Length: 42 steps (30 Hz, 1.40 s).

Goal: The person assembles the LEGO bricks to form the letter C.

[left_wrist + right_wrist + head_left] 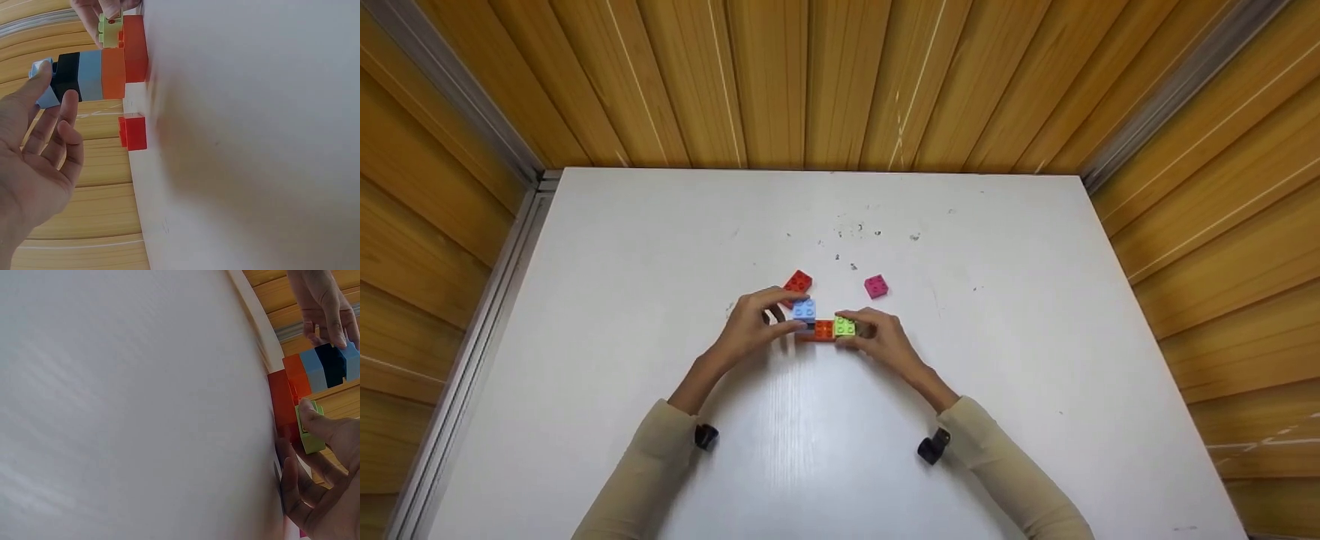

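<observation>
Bricks make a tower: a long red-orange brick (136, 56) at the bottom on the table, then an orange brick (113, 73), a grey-blue brick (90, 76) and a black brick (67, 79). Topmost is a light blue brick (804, 309), slightly tilted against the black one in the left wrist view. My left hand (748, 322) pinches this light blue brick between thumb and fingers, one fingertip close by the black brick. At the base's other end sits a lime green brick (845, 326). My right hand (887, 337) grips it from the right, thumb on its near side.
A red brick (798, 282) lies on the white table (1005, 300) just beyond my left hand. A pink brick (876, 286) lies beyond my right hand. Wood-patterned walls (780, 82) stand around the table's back and sides.
</observation>
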Each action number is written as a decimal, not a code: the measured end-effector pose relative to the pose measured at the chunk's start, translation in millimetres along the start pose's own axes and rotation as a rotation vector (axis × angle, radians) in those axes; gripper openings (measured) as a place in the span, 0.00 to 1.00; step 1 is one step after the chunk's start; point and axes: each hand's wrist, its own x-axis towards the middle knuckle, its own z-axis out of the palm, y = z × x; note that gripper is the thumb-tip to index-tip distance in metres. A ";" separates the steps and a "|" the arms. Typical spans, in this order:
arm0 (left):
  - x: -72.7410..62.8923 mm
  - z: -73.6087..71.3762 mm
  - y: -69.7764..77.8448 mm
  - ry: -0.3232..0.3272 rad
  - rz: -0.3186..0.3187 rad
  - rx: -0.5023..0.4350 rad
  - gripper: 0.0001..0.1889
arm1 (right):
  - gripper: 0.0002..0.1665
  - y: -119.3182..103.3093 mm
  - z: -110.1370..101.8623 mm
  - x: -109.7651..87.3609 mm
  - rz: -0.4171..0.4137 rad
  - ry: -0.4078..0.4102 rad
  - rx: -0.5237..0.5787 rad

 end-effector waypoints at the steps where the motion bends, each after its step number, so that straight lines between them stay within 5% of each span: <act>1: 0.0 -0.4 0.6 0.000 -0.001 0.013 0.20 | 0.26 -0.1 0.3 0.0 -0.001 0.000 -0.002; 16: 4.4 -7.2 10.5 -0.059 -0.061 0.140 0.20 | 0.27 -0.3 3.7 -1.1 0.036 0.001 0.001; 28: 1.1 -4.7 11.9 -0.035 -0.043 0.216 0.19 | 0.26 -1.3 4.1 -1.5 0.020 0.002 0.015; 42: 16.0 -8.7 17.6 -0.108 -0.153 0.211 0.19 | 0.27 -0.4 0.0 0.7 0.033 -0.009 0.005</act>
